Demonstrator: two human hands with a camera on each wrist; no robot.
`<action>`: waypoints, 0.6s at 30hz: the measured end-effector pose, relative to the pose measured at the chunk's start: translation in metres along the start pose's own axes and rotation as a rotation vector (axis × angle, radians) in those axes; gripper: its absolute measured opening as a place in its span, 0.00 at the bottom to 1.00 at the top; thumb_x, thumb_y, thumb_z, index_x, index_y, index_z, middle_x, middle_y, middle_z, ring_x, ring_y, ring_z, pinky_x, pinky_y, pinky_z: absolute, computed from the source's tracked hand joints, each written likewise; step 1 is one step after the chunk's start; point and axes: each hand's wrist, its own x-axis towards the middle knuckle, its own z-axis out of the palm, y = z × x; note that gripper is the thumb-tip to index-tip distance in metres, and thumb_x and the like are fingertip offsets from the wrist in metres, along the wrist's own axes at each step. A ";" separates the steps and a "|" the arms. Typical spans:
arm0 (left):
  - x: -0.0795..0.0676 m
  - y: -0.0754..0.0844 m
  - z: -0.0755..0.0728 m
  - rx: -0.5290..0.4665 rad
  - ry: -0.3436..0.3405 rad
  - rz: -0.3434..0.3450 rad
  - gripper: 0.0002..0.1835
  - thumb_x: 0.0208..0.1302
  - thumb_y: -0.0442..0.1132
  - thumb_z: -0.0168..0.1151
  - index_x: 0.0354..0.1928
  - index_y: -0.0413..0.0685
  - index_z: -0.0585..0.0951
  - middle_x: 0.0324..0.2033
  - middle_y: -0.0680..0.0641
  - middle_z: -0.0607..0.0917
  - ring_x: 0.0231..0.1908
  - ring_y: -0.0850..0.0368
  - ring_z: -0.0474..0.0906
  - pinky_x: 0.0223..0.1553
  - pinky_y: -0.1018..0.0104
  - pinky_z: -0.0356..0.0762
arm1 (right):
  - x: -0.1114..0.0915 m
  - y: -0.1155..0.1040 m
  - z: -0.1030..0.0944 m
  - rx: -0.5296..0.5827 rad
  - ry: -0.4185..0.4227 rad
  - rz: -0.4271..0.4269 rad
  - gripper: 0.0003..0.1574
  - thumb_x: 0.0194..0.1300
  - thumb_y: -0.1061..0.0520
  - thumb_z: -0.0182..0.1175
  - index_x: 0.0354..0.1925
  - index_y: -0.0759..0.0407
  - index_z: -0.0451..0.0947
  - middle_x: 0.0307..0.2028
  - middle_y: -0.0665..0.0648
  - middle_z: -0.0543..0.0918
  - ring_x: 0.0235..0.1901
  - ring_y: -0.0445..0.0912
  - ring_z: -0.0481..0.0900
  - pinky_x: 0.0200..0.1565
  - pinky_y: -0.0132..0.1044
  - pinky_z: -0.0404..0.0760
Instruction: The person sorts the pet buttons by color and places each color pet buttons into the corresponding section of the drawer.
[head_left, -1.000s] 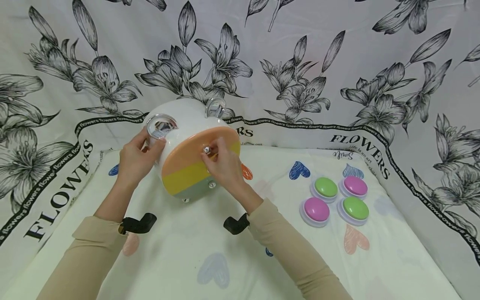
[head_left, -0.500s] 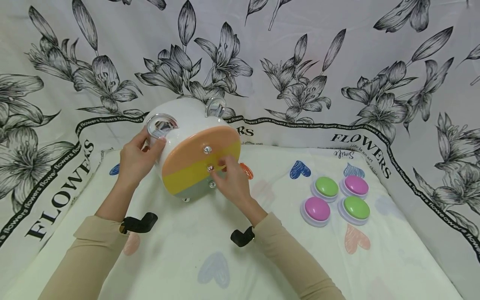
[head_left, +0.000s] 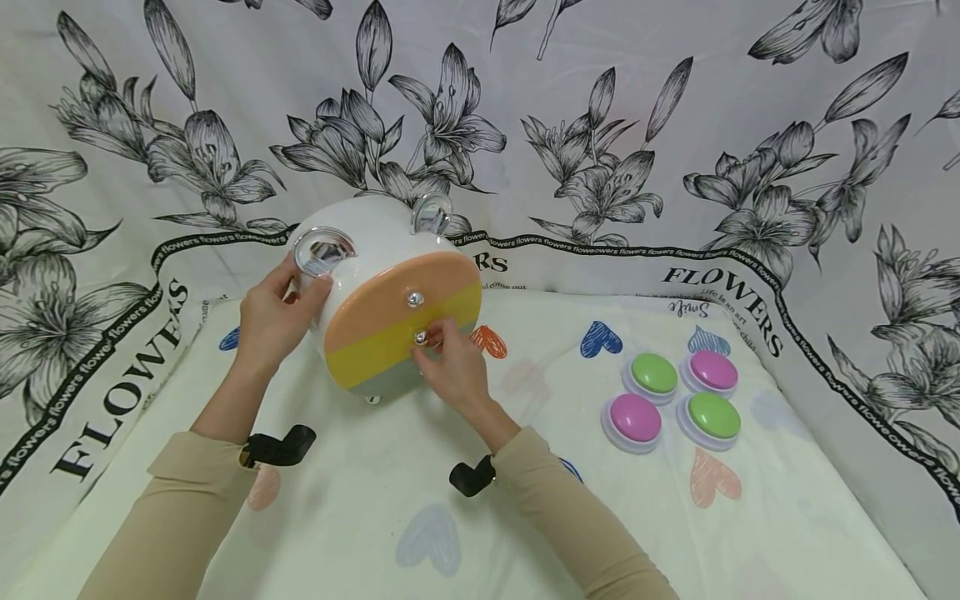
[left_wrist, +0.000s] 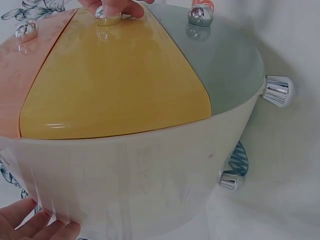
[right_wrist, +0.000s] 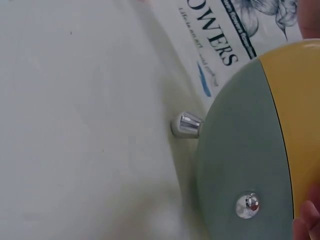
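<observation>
A white rounded box (head_left: 360, 221) has a front of three coloured panels, each with a chrome knob. My left hand (head_left: 277, 321) grips the box's left side, thumb near a chrome ring (head_left: 322, 252) on top. With thumb and fingers, my right hand (head_left: 459, 367) pinches the knob (head_left: 421, 337) of the yellow panel (left_wrist: 115, 80). That panel lies flush between the orange panel (head_left: 375, 296) and the grey-green panel (right_wrist: 245, 145). The orange panel's knob (head_left: 416, 299) is free, and the right hand mostly hides the grey-green one in the head view.
Several round push buttons, green (head_left: 654, 372) and pink (head_left: 636, 417), are grouped on the heart-patterned cloth (head_left: 360, 500) at the right. Chrome feet (right_wrist: 187, 125) stick out below the box. A flower-printed curtain (head_left: 585, 167) hangs behind.
My right hand has moved down from the orange panel's knob to the yellow panel's knob and now pinches it. The left hand and the box stay in place.
</observation>
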 end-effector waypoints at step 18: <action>0.000 -0.002 0.002 0.020 0.024 0.013 0.36 0.60 0.61 0.52 0.68 0.56 0.62 0.66 0.49 0.64 0.66 0.50 0.57 0.60 0.52 0.66 | 0.004 -0.008 0.008 -0.050 0.107 0.007 0.14 0.55 0.50 0.62 0.33 0.53 0.69 0.23 0.45 0.81 0.22 0.36 0.78 0.17 0.25 0.68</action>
